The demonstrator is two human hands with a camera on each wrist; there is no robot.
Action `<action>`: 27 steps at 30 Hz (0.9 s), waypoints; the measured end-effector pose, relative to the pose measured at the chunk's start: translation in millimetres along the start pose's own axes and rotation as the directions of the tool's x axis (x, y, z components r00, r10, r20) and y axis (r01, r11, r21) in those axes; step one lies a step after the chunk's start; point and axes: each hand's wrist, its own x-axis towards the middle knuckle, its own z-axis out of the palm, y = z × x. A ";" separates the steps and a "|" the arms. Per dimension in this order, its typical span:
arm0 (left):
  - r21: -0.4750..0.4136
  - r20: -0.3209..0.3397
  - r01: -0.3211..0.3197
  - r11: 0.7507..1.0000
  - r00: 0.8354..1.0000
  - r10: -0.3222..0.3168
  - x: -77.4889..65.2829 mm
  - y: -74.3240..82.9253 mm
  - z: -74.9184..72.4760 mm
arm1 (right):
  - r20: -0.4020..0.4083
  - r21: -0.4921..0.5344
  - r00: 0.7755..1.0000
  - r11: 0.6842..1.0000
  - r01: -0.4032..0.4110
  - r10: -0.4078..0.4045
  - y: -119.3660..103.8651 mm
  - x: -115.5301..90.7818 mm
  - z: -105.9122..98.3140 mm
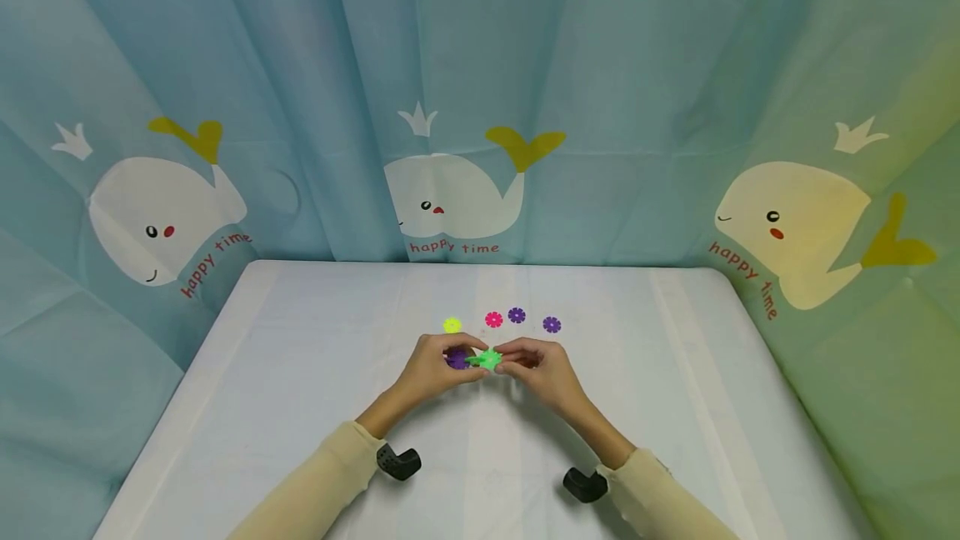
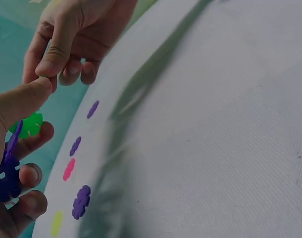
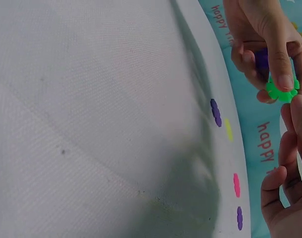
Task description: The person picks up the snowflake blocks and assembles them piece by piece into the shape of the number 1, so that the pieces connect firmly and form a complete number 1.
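Observation:
My left hand point(image 1: 431, 369) holds a small cluster of notched, flower-shaped plastic discs above the table. In the left wrist view a green disc point(image 2: 32, 125) and purple discs point(image 2: 6, 182) of this cluster show among its fingers, one purple disc standing edge-on. The left thumb presses on the face of a bright green disc point(image 3: 282, 90) in the right wrist view. From the other side my right hand point(image 1: 551, 373) pinches at the edge of that green disc with thumb and forefinger, its other fingers loosely bent. Both hands' fingertips meet at this disc. The fingers partly hide the cluster.
Beyond the hands lie loose discs on the white table point(image 1: 330, 340): yellow point(image 1: 452, 324), pink point(image 1: 493, 319), and purple point(image 1: 517, 315) and purple point(image 1: 552, 324) ones. Another purple disc point(image 2: 81, 202) lies nearer the hands. A whale-print curtain point(image 1: 630, 107) hangs behind the table.

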 end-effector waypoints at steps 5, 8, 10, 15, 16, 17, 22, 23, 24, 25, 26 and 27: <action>-0.012 0.002 -0.012 1.000 1.000 0.012 -1.1 -1.5 1.7 | 0.013 -0.001 1.000 1.000 0.007 -0.007 28.1 3.4 2.9; -0.012 -0.001 -0.023 1.000 1.000 0.023 -1.1 -3.4 3.6 | 0.026 0.006 1.000 1.000 0.017 -0.017 35.3 4.2 3.7; -0.002 -0.002 -0.021 1.000 1.000 0.021 -1.4 -4.3 3.8 | 0.037 0.008 0.999 1.000 0.023 -0.023 36.8 4.4 3.3; 0.060 -0.018 -0.008 0.998 1.000 0.009 -4.0 -7.2 -2.3 | 0.044 -0.019 0.999 1.000 0.023 -0.022 40.7 4.5 -2.6; 0.075 -0.025 -0.005 0.997 1.000 0.007 -4.8 -8.1 -4.6 | 0.040 -0.028 0.999 0.999 0.020 -0.019 41.7 4.7 -4.5; 0.088 -0.031 0.001 0.996 1.000 0.002 -5.8 -9.3 -7.1 | 0.036 -0.035 0.999 0.999 0.017 -0.016 42.8 5.0 -6.6; 0.133 -0.058 0.041 0.990 0.998 -0.033 -12.3 -14.3 -22.0 | 0.034 -0.084 0.999 0.996 0.005 -0.002 50.0 7.4 -15.9; 0.138 -0.060 0.050 0.989 0.997 -0.042 -13.8 -15.4 -25.0 | 0.040 -0.091 0.999 0.996 0.004 0.000 51.0 8.0 -17.1; 0.143 -0.062 0.058 0.988 0.997 -0.050 -15.1 -16.2 -27.7 | 0.047 -0.098 0.999 0.995 0.007 -0.002 52.5 8.6 -18.2; 0.147 -0.063 0.068 0.987 0.996 -0.059 -16.3 -17.6 -30.2 | 0.055 -0.099 0.998 0.995 0.004 0.002 53.1 9.2 -18.9; 0.149 -0.064 0.072 0.986 0.996 -0.063 -17.6 -18.5 -32.7 | 0.064 -0.104 0.998 0.995 0.001 0.006 53.6 9.8 -19.3; 0.151 -0.067 0.075 0.986 0.996 -0.066 -18.5 -19.7 -34.8 | 0.072 -0.107 0.997 0.994 0.002 0.006 53.7 10.5 -19.3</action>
